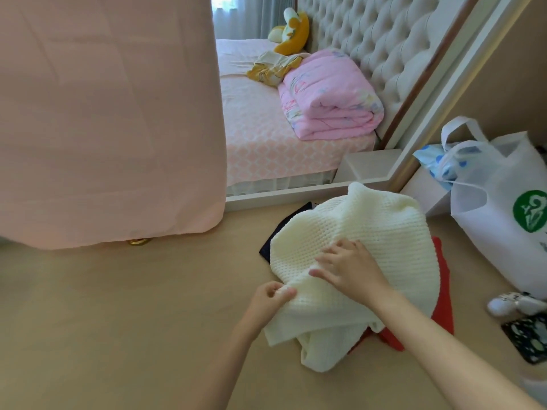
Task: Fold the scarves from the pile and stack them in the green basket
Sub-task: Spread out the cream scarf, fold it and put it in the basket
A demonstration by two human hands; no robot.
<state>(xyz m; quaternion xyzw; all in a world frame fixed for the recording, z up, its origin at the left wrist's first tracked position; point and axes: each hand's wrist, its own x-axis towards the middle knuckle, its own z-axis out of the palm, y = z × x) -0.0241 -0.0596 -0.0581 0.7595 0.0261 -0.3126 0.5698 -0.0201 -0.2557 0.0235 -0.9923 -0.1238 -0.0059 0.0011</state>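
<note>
A cream knitted scarf [370, 229] lies bunched on top of the pile on the beige floor, right of centre. Under it a red scarf [442, 309] shows at the right and a dark navy one [276, 232] at the left. My left hand [270, 297] pinches the cream scarf's near left edge. My right hand [347, 267] lies on top of the same scarf with fingers spread and straight, pointing left. No green basket is in view.
A pink cloth-covered block [109, 113] fills the upper left. A bed [266, 134] with a folded pink quilt [328, 96] stands behind. A white bag with a green logo [503, 214], a small white object [515, 303] and a dark patterned phone [529, 335] lie at right.
</note>
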